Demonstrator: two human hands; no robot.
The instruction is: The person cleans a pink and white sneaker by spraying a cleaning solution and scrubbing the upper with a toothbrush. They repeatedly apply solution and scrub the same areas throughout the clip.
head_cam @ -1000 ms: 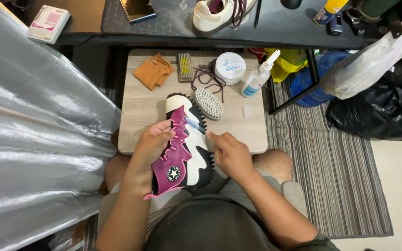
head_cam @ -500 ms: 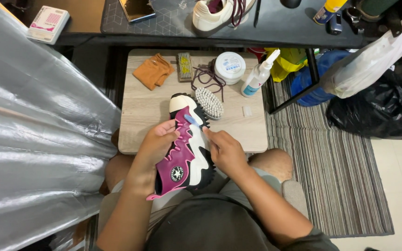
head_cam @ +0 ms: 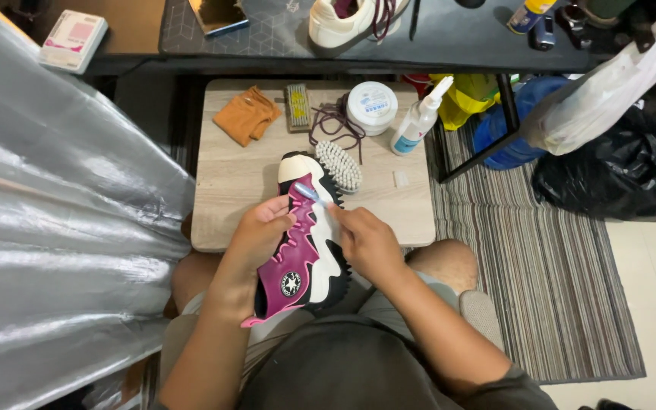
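A magenta, white and black high-top sneaker [head_cam: 307, 250] lies on its side over my lap and the near edge of the small wooden table [head_cam: 229, 182]. My left hand [head_cam: 256, 235] grips its magenta upper. My right hand [head_cam: 366, 241] holds a small toothbrush [head_cam: 309, 193] whose pale blue head rests on the white toe area of the sneaker. Both hands are side by side at the middle of the shoe.
On the table lie an orange cloth [head_cam: 246, 115], a small block brush [head_cam: 297, 107], purple laces [head_cam: 333, 121], a white round tub [head_cam: 371, 107], a spray bottle [head_cam: 417, 120] and a white bristle brush [head_cam: 339, 165]. A silver sheet [head_cam: 55, 228] hangs left; striped rug and bags right.
The sneaker has shifted slightly toward me and the toothbrush head has moved a little along the toe area. Both hands keep their grips.
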